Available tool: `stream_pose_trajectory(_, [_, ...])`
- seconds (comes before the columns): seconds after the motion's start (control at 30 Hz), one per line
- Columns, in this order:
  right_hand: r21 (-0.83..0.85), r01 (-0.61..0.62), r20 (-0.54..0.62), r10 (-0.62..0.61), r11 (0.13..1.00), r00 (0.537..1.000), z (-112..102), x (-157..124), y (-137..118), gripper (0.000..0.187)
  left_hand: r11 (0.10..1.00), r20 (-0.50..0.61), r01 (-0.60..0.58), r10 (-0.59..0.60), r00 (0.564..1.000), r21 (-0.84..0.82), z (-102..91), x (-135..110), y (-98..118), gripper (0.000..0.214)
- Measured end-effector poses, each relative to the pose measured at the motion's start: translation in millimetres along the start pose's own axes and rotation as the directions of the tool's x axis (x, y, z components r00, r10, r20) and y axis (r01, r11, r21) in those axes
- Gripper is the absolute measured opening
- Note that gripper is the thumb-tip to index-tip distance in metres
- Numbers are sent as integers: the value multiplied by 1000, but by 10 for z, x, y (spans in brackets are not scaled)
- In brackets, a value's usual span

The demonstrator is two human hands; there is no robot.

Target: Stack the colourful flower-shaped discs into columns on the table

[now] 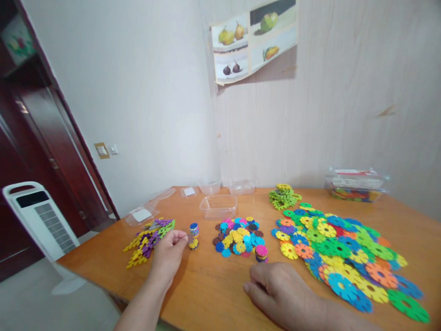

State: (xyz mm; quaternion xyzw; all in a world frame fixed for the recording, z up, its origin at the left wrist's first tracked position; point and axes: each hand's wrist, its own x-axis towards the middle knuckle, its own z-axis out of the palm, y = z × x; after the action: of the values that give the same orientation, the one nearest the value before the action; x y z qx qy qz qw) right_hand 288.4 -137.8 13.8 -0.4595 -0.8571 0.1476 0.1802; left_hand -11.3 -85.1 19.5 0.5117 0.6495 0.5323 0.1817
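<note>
Head cam | L hand (169, 251) pinched nr disc stack (194, 232), R hand (283, 291) curled; grips unclear | bare table (209, 290) btwn, to edge

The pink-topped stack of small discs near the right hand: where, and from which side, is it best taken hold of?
Probably best to pinch the pink-topped stack by its round sides, coming from above and right: it stands upright, and loose small discs lie close on its left.
</note>
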Motion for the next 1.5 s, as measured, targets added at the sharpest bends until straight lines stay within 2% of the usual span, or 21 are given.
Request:
stream_pose_trajectory(0.13, [-1, 10, -8, -10, 1000, 1000, 15, -2, 17, 34, 1000, 16, 14, -14, 1000, 8, 1, 35, -84, 26])
stream_pose_trajectory(0.23, [-9, 15, -9, -15, 1000, 1000, 33, 3, 29, 34, 1000, 57, -8, 7, 998, 6, 48, 12, -81, 25])
stream_pose_trajectory(0.33, [-17, 5, -4, -5, 1000, 1000, 37, 8, 27, 34, 999, 45, -29, 28, 999, 29, 66, 6, -84, 23])
stream_pose_trajectory(0.47, [-13, -6, 6, 6, 1000, 1000, 27, 1, 18, 33, 992, -8, -71, 73, 997, 107, 50, 51, -167, 21])
stream_pose_trajectory(0.6, [-9, 4, -1, -4, 1000, 1000, 17, -5, 13, 34, 963, 33, -163, 160, 987, 217, 49, 100, -235, 19])
stream_pose_trajectory(0.7, [2, 6, -8, -6, 1000, 1000, 6, -2, 3, 33, 915, 142, -293, 262, 954, 277, 99, 62, -174, 19])
stream_pose_trajectory(0.8, [10, -5, -3, 5, 1000, 1000, -6, 3, -11, 33, 841, 312, -443, 350, 883, 311, 198, -52, -35, 17])
stream_pose_trajectory(0.9, [6, -11, 2, 11, 1000, 1000, -4, 8, -13, 34, 777, 433, -528, 368, 823, 343, 312, -168, 92, 17])
stream_pose_trajectory(1.0, [4, -7, -8, 7, 1000, 1000, 18, 9, 6, 34, 749, 477, -548, 352, 805, 372, 396, -220, 159, 16])
stream_pose_trajectory(1.17, [12, 4, -26, -4, 1000, 1000, 53, 0, 32, 34, 733, 496, -549, 330, 804, 402, 447, -220, 190, 13])
stream_pose_trajectory(1.27, [14, 16, -35, -15, 1000, 999, 66, 1, 32, 34, 762, 474, -534, 340, 812, 368, 472, -223, 173, 10])
stream_pose_trajectory(1.4, [12, 7, -41, -6, 1000, 999, 66, 3, 31, 33, 878, 408, -417, 300, 862, 235, 464, -193, 117, 9])
stream_pose_trajectory(1.5, [15, 9, -33, -9, 1000, 999, 35, -1, 22, 33, 959, 304, -259, 214, 928, 114, 347, -107, 83, 15])
